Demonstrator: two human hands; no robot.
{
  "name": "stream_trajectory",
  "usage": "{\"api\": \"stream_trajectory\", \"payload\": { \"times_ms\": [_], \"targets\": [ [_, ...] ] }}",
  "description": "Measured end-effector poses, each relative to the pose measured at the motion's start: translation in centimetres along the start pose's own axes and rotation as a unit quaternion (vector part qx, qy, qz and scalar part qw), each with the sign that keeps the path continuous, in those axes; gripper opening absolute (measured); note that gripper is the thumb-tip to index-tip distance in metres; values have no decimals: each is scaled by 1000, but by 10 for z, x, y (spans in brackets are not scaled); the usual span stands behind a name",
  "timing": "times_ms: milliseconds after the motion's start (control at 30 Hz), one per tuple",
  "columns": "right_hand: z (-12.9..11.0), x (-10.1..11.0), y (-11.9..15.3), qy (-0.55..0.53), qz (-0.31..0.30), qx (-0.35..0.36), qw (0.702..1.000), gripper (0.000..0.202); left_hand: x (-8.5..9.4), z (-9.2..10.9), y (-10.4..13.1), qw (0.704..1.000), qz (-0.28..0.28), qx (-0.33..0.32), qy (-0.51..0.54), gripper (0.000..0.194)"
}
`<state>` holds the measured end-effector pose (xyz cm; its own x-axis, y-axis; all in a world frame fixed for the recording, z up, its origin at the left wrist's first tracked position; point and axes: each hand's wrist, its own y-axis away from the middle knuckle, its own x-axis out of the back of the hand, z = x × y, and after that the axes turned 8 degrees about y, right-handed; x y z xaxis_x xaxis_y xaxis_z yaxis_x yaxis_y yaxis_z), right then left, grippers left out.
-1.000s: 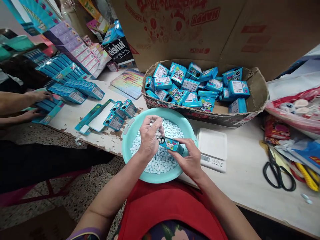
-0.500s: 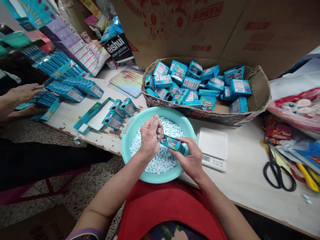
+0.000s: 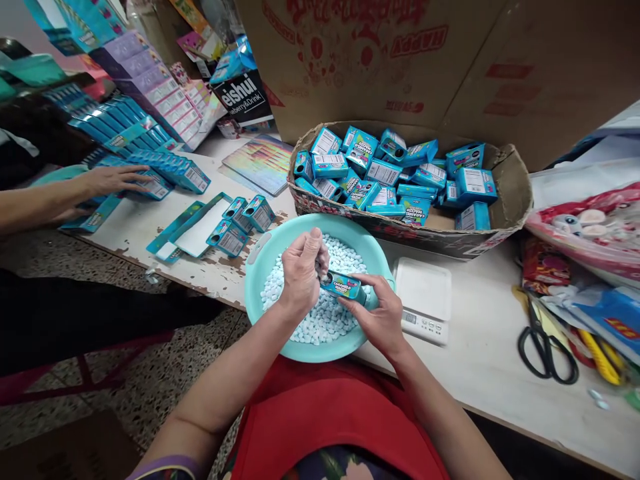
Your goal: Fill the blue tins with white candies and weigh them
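A turquoise basin (image 3: 255,293) full of small pale-blue candies (image 3: 320,327) stands at the table's front edge. Over it, my right hand (image 3: 383,317) grips a small blue candy box (image 3: 343,285) between thumb and fingers. The box lies tilted, its dark round opening facing left. My left hand (image 3: 303,270) is curled closed against that opening, thumb up, with pale bits showing at its powdery fingers; most of what it holds is hidden in the palm.
Behind the basin, a cut-down carton (image 3: 480,247) holds many blue boxes. A white scale (image 3: 425,293) and black scissors (image 3: 547,353) lie to the right. Several blue boxes (image 3: 230,237) stand left beside an open display tray (image 3: 195,230). A co-worker's hand (image 3: 117,180) touches stacked boxes at far left.
My hands stay nearly in place, the left still at the box opening. The co-worker's hand has moved right onto the row of boxes. The view has shifted slightly.
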<state>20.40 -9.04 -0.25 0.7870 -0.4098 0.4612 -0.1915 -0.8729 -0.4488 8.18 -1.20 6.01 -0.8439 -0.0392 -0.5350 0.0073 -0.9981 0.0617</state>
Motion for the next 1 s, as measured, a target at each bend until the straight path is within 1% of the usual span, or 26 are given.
{"api": "stream_trajectory", "payload": {
  "times_ms": [133,200,233,267,300,333,400,433,467,500,567,633,700,767,833,900,967,1000],
  "targets": [
    [0,1,0,1,-6,-4,1000,32,3,3,-2,1000,-7,8,1,49],
    [1,1,0,-1,-7,-14,1000,33,10,6,-3,1000,-1,-6,-10,47],
    [2,1,0,-3,-6,-22,1000,34,17,8,-2,999,-2,-17,-39,46],
    [3,1,1,-5,-4,-31,1000,34,25,10,-1,995,-16,-26,-94,43],
    [3,1,1,-7,-1,-39,999,34,35,11,1,983,-42,-35,-174,39],
    [3,1,1,-9,3,-47,999,34,46,12,5,959,-76,-48,-269,33],
    [3,1,2,-14,13,-60,998,34,69,13,16,880,-143,-78,-446,22],
    [3,1,2,-18,18,-67,997,34,80,13,22,843,-161,-95,-504,21],
    [3,1,2,-22,24,-75,997,34,89,13,30,817,-168,-108,-541,22],
    [3,1,2,-27,30,-84,996,34,97,11,37,801,-172,-117,-562,23],
    [3,-1,2,-49,35,-104,993,35,108,7,48,778,-182,-134,-586,22],
    [4,-2,2,-93,38,-122,987,37,112,2,54,758,-193,-159,-602,18],
    [4,0,1,-144,43,-137,979,39,113,-2,55,746,-197,-175,-611,17],
    [4,8,-1,-174,57,-145,972,40,112,-4,54,745,-197,-173,-613,18],
    [6,24,-4,-171,92,-143,970,41,113,-4,53,744,-201,-171,-614,19],
    [15,47,-6,-148,158,-134,967,43,116,-4,52,740,-209,-177,-615,19],
    [31,70,-8,-115,230,-124,958,44,120,-5,50,738,-214,-189,-612,20],
    [42,81,-8,-96,256,-120,954,44,122,-6,49,737,-219,-193,-610,21]
  ]
}}
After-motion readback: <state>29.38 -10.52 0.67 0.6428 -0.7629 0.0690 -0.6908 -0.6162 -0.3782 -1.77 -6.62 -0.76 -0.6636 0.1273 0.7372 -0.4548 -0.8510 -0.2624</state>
